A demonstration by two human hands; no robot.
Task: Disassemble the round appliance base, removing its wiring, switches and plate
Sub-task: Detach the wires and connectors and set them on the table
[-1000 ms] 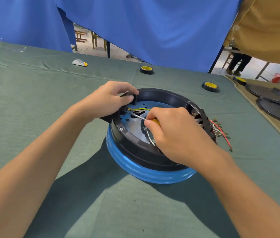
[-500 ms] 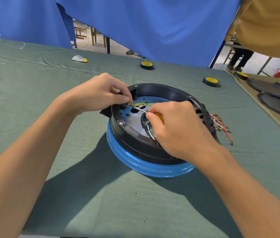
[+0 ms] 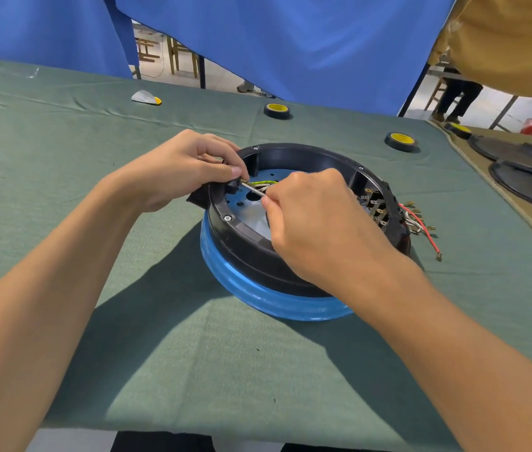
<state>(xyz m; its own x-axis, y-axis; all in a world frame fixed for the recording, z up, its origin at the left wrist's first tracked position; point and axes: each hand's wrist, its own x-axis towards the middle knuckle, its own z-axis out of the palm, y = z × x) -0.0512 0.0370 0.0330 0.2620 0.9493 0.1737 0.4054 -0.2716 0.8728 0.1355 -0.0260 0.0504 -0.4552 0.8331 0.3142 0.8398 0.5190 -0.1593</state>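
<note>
The round appliance base (image 3: 242,252), black with a blue film-wrapped lower ring, lies upside down on the green cloth. Inside it shows a metal plate (image 3: 248,212) with holes. My left hand (image 3: 180,171) pinches a black socket part (image 3: 230,187) at the left rim, where a yellow-green wire (image 3: 263,182) comes out. My right hand (image 3: 317,220) grips a screwdriver; its shaft (image 3: 253,188) points at that part and the handle is hidden in my fist. A switch block (image 3: 377,207) with terminals sits at the right rim, with loose red and white wires (image 3: 421,225) hanging outside.
Two black-and-yellow tape rolls (image 3: 277,110) (image 3: 401,140) lie behind the base, a small white-yellow piece (image 3: 145,97) at the far left. Dark round covers (image 3: 525,174) rest on the tan cloth at right. Blue curtains hang behind; a person in a yellow top (image 3: 502,37) stands at the upper right.
My left hand has shifted from gripping over the rim to pinching the black part at the wire. My right hand moved slightly left, the screwdriver tip closer to that part.
</note>
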